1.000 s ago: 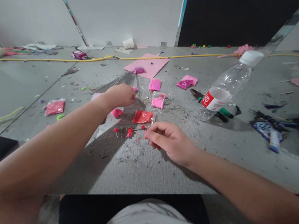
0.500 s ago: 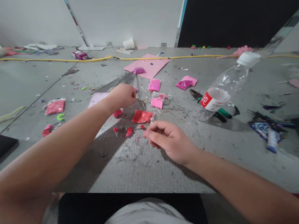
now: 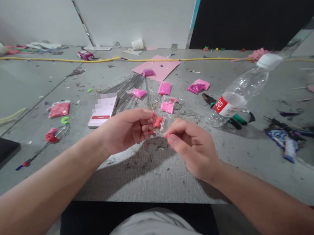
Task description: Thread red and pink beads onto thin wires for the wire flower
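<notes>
My right hand (image 3: 197,148) is closed in a pinch on a small piece of pink-red clay (image 3: 168,135). Just left of it, my left hand (image 3: 131,130) has thumb and forefinger together, with a tiny reddish spot at the tips that I cannot make out. The two hands are close but apart, above the grey table. Behind the fingertips lies a red clay packet (image 3: 158,122), partly covered by my left hand. Farther back are a clear packet of pink clay (image 3: 167,107) and a bundle of thin wires (image 3: 127,88).
A phone (image 3: 102,110) lies beyond my left forearm. At the left are a wire loop with red clay (image 3: 51,136) and a red packet (image 3: 59,109). A plastic bottle (image 3: 230,102) lies across green-handled pliers (image 3: 237,120) at the right. A yellow cable (image 3: 149,60) crosses behind.
My left hand has drawn back from near the wires toward my right hand, uncovering the phone and a pink packet. My right hand has shifted slightly right.
</notes>
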### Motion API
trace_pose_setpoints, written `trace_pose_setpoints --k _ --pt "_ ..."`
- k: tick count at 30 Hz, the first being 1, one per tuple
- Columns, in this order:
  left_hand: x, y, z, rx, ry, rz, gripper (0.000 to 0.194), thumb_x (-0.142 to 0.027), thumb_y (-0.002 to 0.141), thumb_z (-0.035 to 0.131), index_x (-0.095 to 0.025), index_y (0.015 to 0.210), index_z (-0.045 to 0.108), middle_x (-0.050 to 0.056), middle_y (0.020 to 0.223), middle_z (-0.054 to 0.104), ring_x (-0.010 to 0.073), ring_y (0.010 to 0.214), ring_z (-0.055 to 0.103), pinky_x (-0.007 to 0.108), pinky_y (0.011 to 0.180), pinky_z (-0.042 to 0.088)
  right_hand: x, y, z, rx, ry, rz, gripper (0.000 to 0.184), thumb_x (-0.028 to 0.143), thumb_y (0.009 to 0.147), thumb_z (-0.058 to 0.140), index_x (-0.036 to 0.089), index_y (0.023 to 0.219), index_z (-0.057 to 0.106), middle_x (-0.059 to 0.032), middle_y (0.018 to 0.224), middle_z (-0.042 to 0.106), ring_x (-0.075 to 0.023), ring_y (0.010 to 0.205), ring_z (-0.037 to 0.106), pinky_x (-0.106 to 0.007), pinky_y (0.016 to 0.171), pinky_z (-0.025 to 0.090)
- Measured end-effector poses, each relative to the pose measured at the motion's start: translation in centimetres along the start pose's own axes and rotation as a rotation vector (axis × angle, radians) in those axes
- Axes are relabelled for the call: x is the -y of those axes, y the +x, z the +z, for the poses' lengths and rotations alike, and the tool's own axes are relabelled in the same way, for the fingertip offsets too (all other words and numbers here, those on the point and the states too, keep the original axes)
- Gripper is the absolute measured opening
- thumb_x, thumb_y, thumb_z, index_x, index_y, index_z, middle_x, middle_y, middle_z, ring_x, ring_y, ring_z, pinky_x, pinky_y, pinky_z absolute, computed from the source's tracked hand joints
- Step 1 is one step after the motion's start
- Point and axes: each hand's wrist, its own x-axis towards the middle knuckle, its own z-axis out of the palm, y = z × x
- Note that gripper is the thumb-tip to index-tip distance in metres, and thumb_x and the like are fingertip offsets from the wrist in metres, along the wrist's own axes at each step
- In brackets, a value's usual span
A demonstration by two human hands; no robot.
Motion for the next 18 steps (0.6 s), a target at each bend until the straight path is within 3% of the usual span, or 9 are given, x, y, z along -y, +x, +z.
trace_pose_setpoints --k 5,18 --pt "1.8 -0.2 -0.5 0.103 -0.031 -0.011 0.014 -0.028 0.086 0.077 -0.014 0.083 0.074 0.001 0.074 0.062 0.0082 0.068 0.059 0.017 0.060 0.052 -0.5 0.0 -0.2 -0.013 -0.063 -0.028 0.012 0.023 0.101 0.062 0.022 0.094 0.072 0.0009 0.083 0.063 -0.0119 0.074 0.055 -0.030 0.069 0.045" --pt "2.7 0.1 -0.4 0.151 -0.106 -0.087 0.015 -0.024 0.085 0.077 -0.012 0.078 0.071 0.001 0.072 0.061 0.0082 0.067 0.056 0.018 0.063 0.052 -0.3 0.2 0.3 -0.043 0.108 0.194 0.011 0.027 0.097 0.066 0.023 0.091 0.074 0.0020 0.073 0.062 -0.0105 0.064 0.055 -0.025 0.061 0.052"
